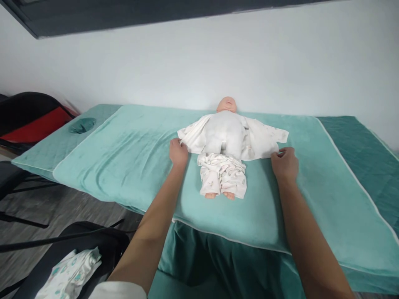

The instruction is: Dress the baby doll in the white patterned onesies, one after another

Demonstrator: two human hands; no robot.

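Note:
A baby doll lies on its back across the green bed, its head toward the wall. Its arms and sides are covered by a white patterned baby shirt, spread open with the plain white torso showing between the flaps. Small patterned pants are on its legs, and the feet stick out at the cuffs. My left hand pinches the shirt's lower left corner. At the lower right corner, my right hand has its fingers closed on the shirt's edge.
The bed with its green cover stands against a white wall, with a face hole at its left end. A folded patterned cloth rests on a black chair at lower left. A black and red chair stands at far left.

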